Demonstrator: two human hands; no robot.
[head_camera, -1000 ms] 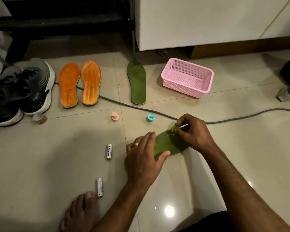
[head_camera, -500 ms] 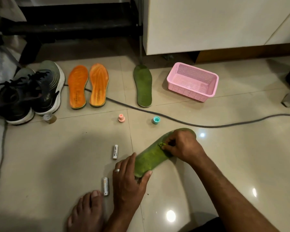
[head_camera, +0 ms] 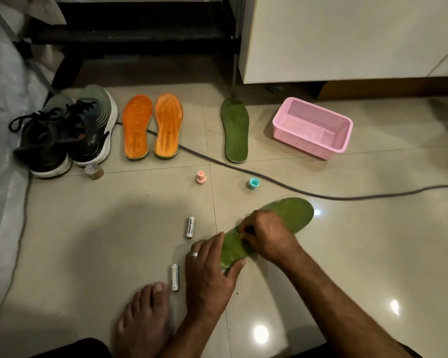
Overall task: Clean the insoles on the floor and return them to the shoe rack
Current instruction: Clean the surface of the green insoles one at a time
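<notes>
- The tiled floor [head_camera: 88,241] carries everything; its widest bare stretch lies at the left, between the white cloth edge [head_camera: 3,177] and the two batteries [head_camera: 190,227], and another opens at the right, past the grey cable [head_camera: 321,196].
- The white cabinet [head_camera: 347,40] and the dark shoe rack [head_camera: 140,29] close off the far edge of the floor.
- A pair of dark sneakers [head_camera: 62,130] stands by the left edge, two orange insoles [head_camera: 153,126] just beside them.
- The pink basket [head_camera: 312,127] sits near the far edge below the cabinet; its inside looks bare, though a pale spot on its bottom is unclear.
- A green insole [head_camera: 235,130] lies flat between the orange pair and the basket.
- The second green insole [head_camera: 290,213] lies aslant near the floor's near edge, its surface mottled, lighter green.
- The left hand [head_camera: 210,270] grips its heel end, thumb curled around it.
- The right hand [head_camera: 267,239] pinches something small and green against its middle.
- Pink [head_camera: 201,177] and teal [head_camera: 254,183] caps stand near the cable.
</notes>
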